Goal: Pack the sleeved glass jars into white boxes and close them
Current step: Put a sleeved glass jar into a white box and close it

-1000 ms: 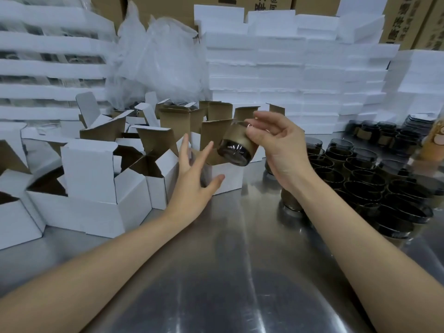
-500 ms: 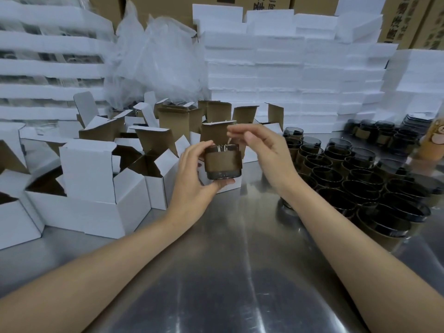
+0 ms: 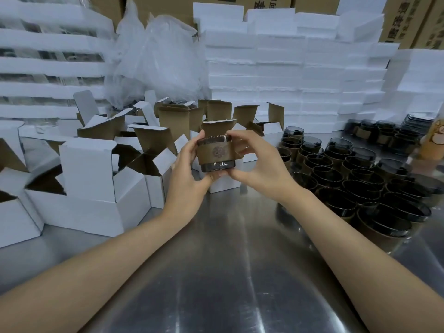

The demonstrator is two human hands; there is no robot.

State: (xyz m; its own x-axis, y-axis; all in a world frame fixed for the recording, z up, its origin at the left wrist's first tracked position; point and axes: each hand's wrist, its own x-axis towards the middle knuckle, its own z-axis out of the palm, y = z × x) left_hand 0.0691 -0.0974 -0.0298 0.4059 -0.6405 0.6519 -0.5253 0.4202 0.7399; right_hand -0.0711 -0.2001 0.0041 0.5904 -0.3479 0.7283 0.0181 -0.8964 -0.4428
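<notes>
A dark glass jar [image 3: 215, 153] in a brown paper sleeve with a printed flower is held upright above the steel table, in front of an open white box [image 3: 224, 183]. My left hand [image 3: 189, 171] grips its left side and cups its base. My right hand [image 3: 254, 164] pinches its right side, thumb under the base and fingers at the rim. Several more sleeved jars [image 3: 348, 179] stand packed together on the right. Several open white boxes [image 3: 89, 174] with brown insides crowd the left.
The steel table [image 3: 216, 272] stretches toward me between my forearms. White foam blocks [image 3: 276, 75] are stacked along the back, with a clear plastic bag [image 3: 156, 58] to their left. Brown cartons [image 3: 408, 18] stand behind. A second group of jars [image 3: 374, 133] sits at the far right.
The jar, carried by my right hand alone a second ago, is now held upright in both hands with the sleeve's flower print facing me. My left hand closed on it.
</notes>
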